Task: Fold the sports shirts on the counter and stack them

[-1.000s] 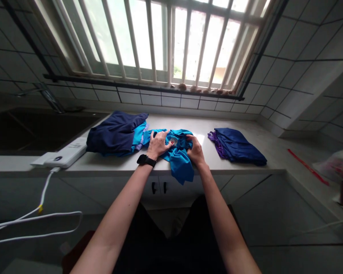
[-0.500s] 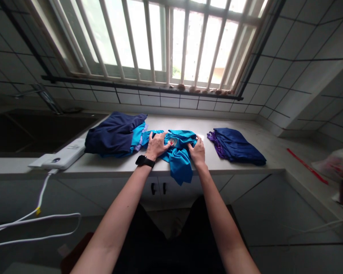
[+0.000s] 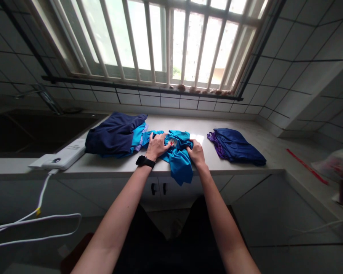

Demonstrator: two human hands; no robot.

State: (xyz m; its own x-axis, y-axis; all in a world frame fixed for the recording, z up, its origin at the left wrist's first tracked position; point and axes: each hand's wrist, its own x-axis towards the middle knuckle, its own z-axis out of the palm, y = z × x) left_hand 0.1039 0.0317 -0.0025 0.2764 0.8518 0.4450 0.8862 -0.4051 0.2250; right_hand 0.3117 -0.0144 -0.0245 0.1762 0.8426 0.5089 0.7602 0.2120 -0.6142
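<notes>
A crumpled bright blue garment (image 3: 180,163) with a small white and red print lies on the counter, its lower end hanging over the front edge. My left hand (image 3: 156,146) grips its left part, the thumb beside the print; a black watch is on that wrist. On the other side, my right hand (image 3: 196,153) pinches the bunched cloth, with its fingertips partly hidden in the folds. To the left sits a pile of dark navy and blue clothes (image 3: 114,133), touching or very near the garment. Folded navy and purple clothes (image 3: 237,146) lie at the right.
A white power bank-like device (image 3: 64,156) with a white cable (image 3: 41,194) rests at the counter's left front edge. Beyond it is a dark sink (image 3: 31,133) with a faucet (image 3: 47,99). A red strip (image 3: 307,166) and a plastic bag (image 3: 335,163) lie on the right counter.
My right hand has shifted slightly left, drawing the right side of the blue garment inward and bunching it. My left hand stays in place.
</notes>
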